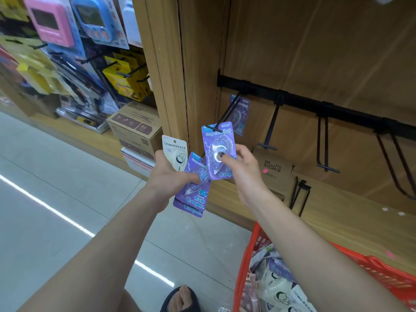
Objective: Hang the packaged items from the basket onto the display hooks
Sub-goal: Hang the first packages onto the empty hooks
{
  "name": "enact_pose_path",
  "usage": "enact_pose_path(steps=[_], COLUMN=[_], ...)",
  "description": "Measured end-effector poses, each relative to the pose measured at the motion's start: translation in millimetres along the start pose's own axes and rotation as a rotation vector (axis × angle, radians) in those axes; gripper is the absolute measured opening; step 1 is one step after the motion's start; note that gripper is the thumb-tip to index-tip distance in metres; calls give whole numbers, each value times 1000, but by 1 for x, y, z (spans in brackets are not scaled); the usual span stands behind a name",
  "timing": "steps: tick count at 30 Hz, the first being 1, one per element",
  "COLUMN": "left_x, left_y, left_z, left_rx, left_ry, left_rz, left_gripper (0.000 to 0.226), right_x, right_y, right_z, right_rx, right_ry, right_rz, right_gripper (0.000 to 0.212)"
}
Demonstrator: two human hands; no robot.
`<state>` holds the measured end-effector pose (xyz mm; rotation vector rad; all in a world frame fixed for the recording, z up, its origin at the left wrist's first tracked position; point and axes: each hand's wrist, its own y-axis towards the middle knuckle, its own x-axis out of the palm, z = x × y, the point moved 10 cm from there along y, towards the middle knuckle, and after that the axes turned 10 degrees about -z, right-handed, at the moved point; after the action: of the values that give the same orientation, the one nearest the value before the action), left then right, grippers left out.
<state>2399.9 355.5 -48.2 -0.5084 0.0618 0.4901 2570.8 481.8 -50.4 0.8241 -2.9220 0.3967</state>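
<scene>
At the hook, right fingers pinch a purple pack; left hand grips spare packs.

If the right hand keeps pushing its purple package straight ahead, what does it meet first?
Probably the black double-wire hook: the right hand holds the purple carded package with its top at the hook's tip. Behind hangs another purple package. Depth is uncertain.

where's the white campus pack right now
In the head view, the white Campus pack sits left of centre, held in the left hand at the top of a fan with purple packs, just left of the purple pack the right hand holds.
</scene>
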Motion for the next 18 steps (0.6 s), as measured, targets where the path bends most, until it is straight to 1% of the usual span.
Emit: enact_pose_path(steps=[4,11,14,18], left_x=[-2,-3,-6,-6], left_y=[1,-4,-3,-3], left_z=[0,11,11,11], left_rx=[13,64,69,56], left_ry=[38,211,233,242], left_rz=[8,24,32,15], left_gripper=[75,76,75,74], right_x=[3,4,6,4], right_y=[7,1,-1,0], right_z=[7,3,1,0], right_rx=[27,-55,-67,-68], right_ry=[-12,-37,-95,-91], right_rz=[37,93,103,98], right_gripper=[19,11,11,12])
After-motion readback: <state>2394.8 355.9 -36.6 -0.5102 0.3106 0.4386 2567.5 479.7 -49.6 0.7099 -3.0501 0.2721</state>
